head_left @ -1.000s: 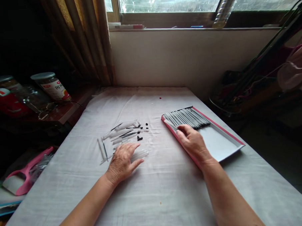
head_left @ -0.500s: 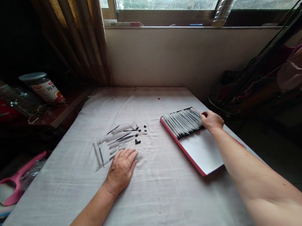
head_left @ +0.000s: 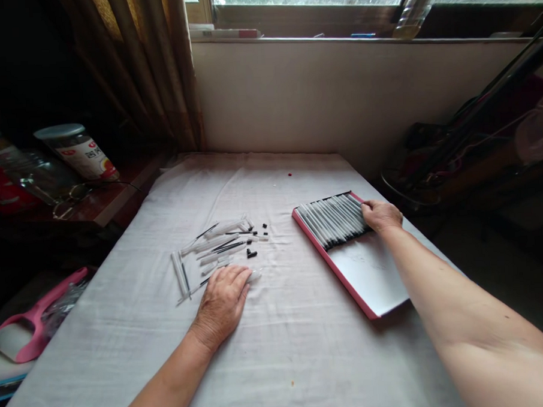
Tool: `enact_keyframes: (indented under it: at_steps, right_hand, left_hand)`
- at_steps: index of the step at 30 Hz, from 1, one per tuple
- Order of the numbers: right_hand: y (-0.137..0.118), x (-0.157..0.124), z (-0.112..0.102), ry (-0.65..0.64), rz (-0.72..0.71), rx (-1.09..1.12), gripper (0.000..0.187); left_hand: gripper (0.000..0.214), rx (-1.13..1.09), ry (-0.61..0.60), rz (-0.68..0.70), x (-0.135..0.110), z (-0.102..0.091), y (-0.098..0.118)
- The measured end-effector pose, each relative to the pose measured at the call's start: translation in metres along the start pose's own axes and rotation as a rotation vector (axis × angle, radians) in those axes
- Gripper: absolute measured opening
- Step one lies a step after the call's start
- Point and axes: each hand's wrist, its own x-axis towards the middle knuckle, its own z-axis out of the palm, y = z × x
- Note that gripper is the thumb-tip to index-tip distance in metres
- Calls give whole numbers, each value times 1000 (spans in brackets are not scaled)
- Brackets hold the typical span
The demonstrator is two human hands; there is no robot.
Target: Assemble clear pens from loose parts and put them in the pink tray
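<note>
My left hand (head_left: 224, 295) rests palm down on the cloth, fingers laid out together, with a clear plastic piece (head_left: 255, 275) showing at its fingertips. Just beyond it lies a loose pile of pen parts: clear barrels (head_left: 227, 228), dark-tipped refills (head_left: 231, 247) and small black caps (head_left: 251, 253). My right hand (head_left: 382, 215) reaches over the right side of a shallow pink-edged box (head_left: 347, 284). Its fingers are closed at the right end of a row of clear pens (head_left: 330, 219) with black ends; the rightmost pen is partly hidden by the fingers.
A white cloth covers the table (head_left: 278, 347). Jars (head_left: 78, 152) and glasses (head_left: 64, 203) stand on a dark side surface at left. A pink-handled item (head_left: 37, 315) lies below it. A curtain (head_left: 158, 70) and a windowed wall are behind; dark clutter sits at right.
The whole view has shifted slightly. Both hands keep nearly the same places, the left by the pen parts and the right at the pen row.
</note>
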Motion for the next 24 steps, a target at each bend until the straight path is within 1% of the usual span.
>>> enact_keyframes:
  at_steps: [2, 4, 6, 9, 10, 12, 14, 17, 19, 21, 24]
  right_hand:
    - [-3, -6, -4, 38, -25, 20, 37]
    - [-12, -16, -9, 98, -115, 42, 35]
    - [-28, -32, -14, 165, -261, 67, 32]
    - [-61, -65, -20, 246, -493, 124, 28]
    - [-73, -77, -22, 254, -559, 149, 27]
    - [-97, -102, -22, 224, -679, 191, 25]
    - [-119, -127, -18, 135, -743, 222, 24]
    - [-146, -157, -6, -25, -761, 243, 24]
    - [-159, -172, 2, -105, -711, 221, 26]
    - [-170, -180, 8, -128, -682, 199, 28]
    - [-182, -184, 12, -136, -663, 169, 30]
  left_hand:
    - [29, -9, -1, -4, 0, 0, 1]
    - [29, -14, 2, -8, 1, 0, 1]
    - [31, -13, 12, -18, 1, 1, 1]
    - [34, -2, 29, -37, 1, 3, 0]
    - [34, 4, 32, -41, 1, 3, -1]
    - [33, 15, 39, -47, 0, 3, -2]
    - [32, 25, 49, -49, 0, 3, -2]
    - [30, 41, 59, -54, -1, 1, -2]
    - [29, 51, 59, -64, -2, -1, -2]
    - [29, 57, 55, -75, -3, -3, -2]
    - [26, 54, 46, -92, -7, -6, -4]
